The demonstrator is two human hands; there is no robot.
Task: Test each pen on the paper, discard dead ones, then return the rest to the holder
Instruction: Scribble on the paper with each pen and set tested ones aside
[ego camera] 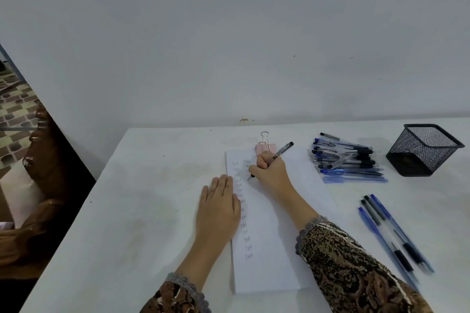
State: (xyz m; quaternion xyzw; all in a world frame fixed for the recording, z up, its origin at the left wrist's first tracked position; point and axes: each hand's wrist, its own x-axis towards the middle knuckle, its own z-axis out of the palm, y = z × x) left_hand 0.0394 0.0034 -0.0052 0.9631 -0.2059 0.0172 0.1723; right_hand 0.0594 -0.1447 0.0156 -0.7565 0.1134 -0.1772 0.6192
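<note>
Black pen [282, 150] pinched in the right hand [269, 173] slants far-right, I see, tip on paper [267, 249]; left hand [218, 208] lies flat, fingers together.

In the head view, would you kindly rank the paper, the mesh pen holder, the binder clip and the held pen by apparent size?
1. paper
2. mesh pen holder
3. held pen and binder clip: both are partly hidden by the right hand and look alike, so I would not rank them.
</note>
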